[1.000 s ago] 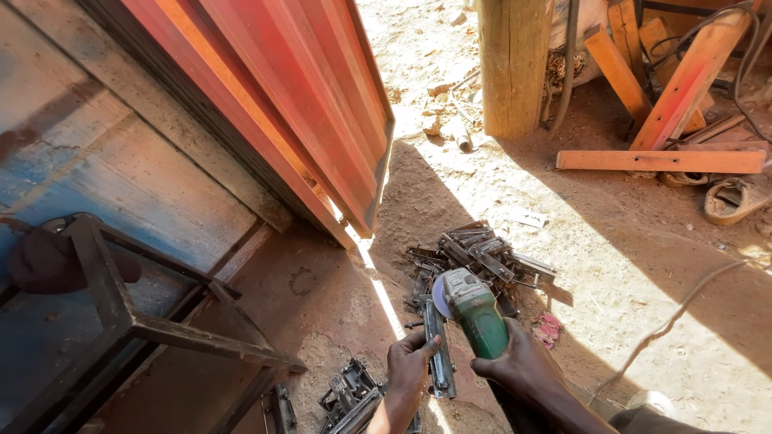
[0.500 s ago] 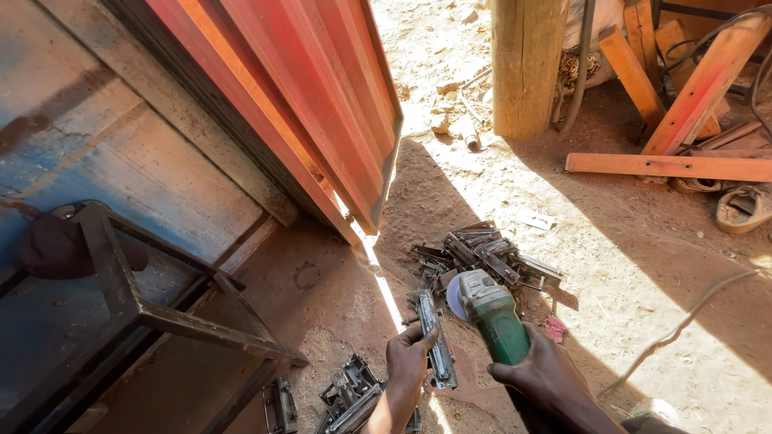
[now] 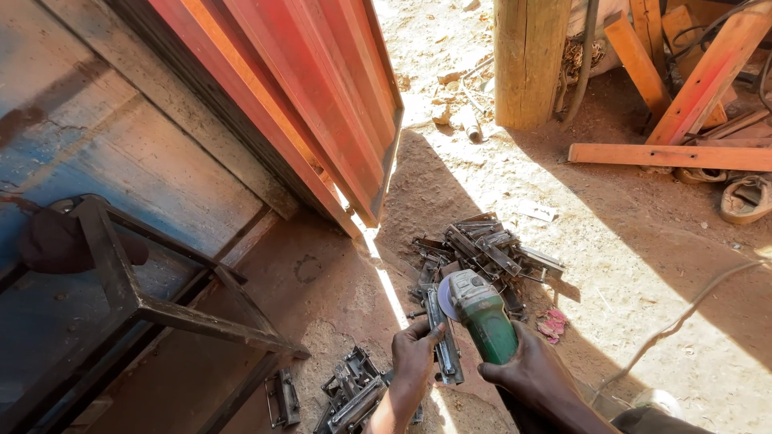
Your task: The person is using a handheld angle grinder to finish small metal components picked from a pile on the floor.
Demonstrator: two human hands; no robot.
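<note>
**Grinding a small metal piece held in the hand: tips for this bit**

The right hand (image 3: 535, 374) is wrapped tight around the green grinder (image 3: 482, 317), disc end pointing away from the body and sitting just above the ground. The left hand (image 3: 414, 362) is closed on a narrow metal piece (image 3: 444, 341), held upright-ish right beside the disc. Piece and disc look very close, maybe touching; I can't tell for sure from this angle.

My take on doing this well:

- Fingers on the piece sit close to the disc. I'd grip lower down, away from the edge being worked.
- Brace the bottom of the piece on the dirt so it can't kick.
- Bring the disc in at a shallow angle with light pressure, and let it cut.
- The cord (image 3: 683, 321) trails off to the right on the ground, so keep it behind the tool.

The pile (image 3: 490, 245) of similar pieces sits just past the disc, with a few more at bottom left by the frame (image 3: 161, 309).
</note>
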